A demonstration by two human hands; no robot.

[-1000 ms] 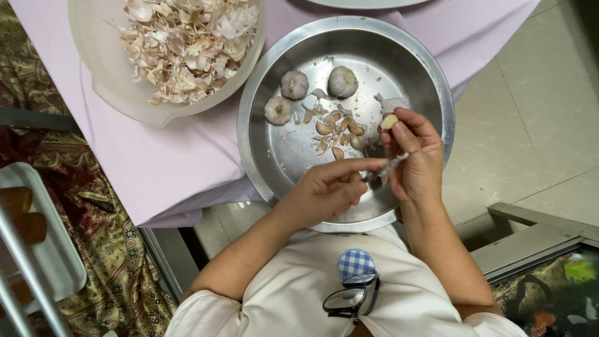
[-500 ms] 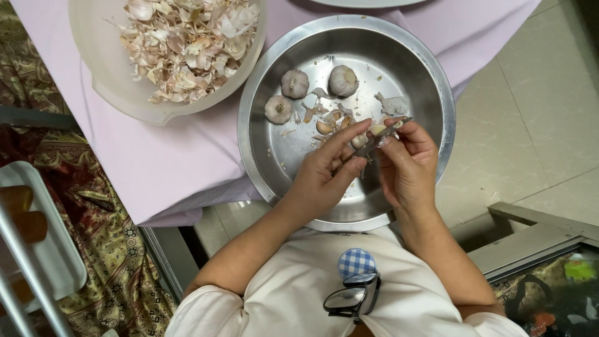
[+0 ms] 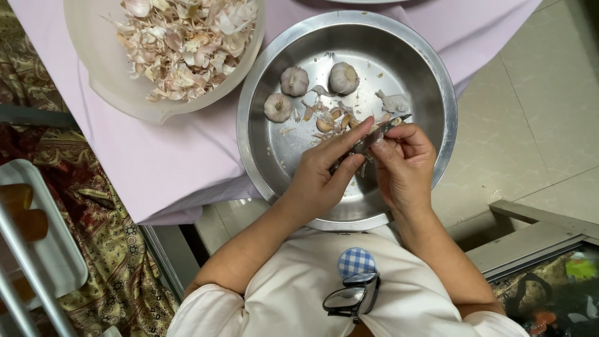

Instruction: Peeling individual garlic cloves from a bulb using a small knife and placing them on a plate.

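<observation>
Both my hands work over a large steel bowl (image 3: 437, 75). My left hand (image 3: 324, 171) grips a small knife (image 3: 380, 132), whose blade points up and to the right. My right hand (image 3: 402, 165) pinches a garlic clove (image 3: 394, 122) against the blade near its tip. Three whole garlic bulbs (image 3: 294, 80) lie at the back of the bowl. Between them and my hands are several loose cloves (image 3: 324, 123) and scraps of skin.
A pale plastic bowl (image 3: 100, 81) heaped with garlic skins stands to the left on a lilac cloth (image 3: 168, 168). Folded glasses (image 3: 352, 296) hang on my shirt. A white tray (image 3: 56, 262) is at lower left, and tiled floor is at the right.
My hands have come together and shifted a little toward the bowl's middle. The knife now lies across the clove in my right hand.
</observation>
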